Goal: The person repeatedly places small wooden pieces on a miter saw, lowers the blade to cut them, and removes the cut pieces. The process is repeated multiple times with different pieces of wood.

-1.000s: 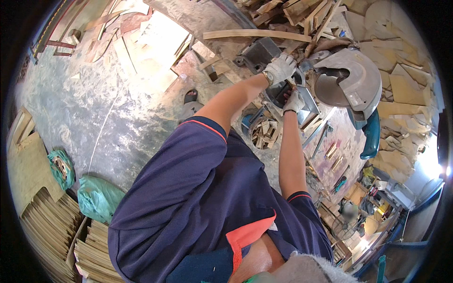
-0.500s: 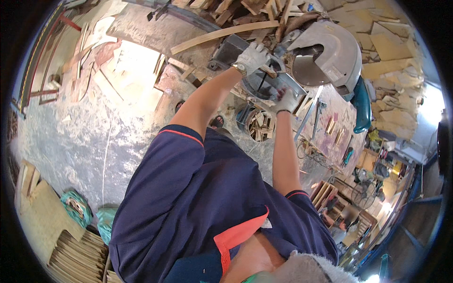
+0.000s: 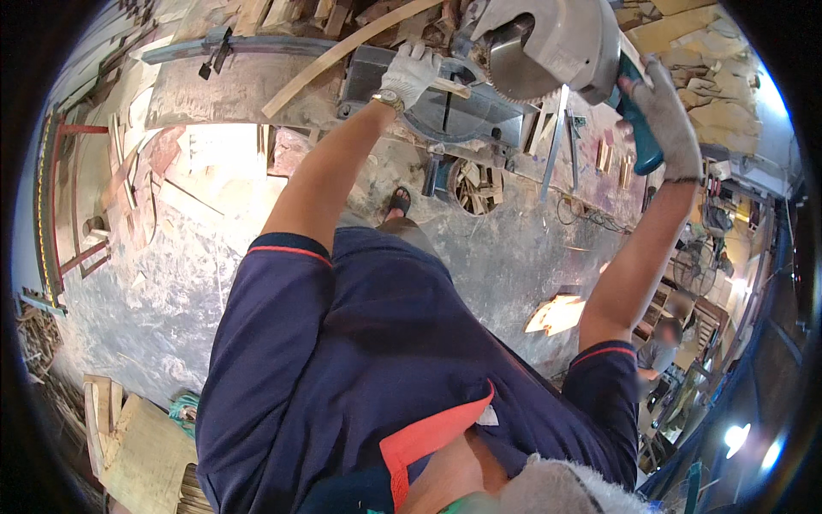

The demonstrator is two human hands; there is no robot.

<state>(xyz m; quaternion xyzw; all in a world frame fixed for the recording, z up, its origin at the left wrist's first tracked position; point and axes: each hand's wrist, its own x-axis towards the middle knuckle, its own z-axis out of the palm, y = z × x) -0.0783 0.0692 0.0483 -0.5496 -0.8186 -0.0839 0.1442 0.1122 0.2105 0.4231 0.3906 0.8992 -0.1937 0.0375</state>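
Clearly, right hand (image 3: 670, 122) wraps fingers round teal handle (image 3: 647, 156) of mitre saw (image 3: 561, 38); left hand (image 3: 411, 72), fingers bent, lies at end of short wood piece (image 3: 450, 86) over saw bed (image 3: 425, 122); can't tell whether pinching. Guard (image 3: 593, 53) markings illegible.

Grey, teal-handled saw (image 3: 565, 47), blade (image 3: 515, 64) apart from short wood strip (image 3: 452, 87) on its base (image 3: 471, 118)
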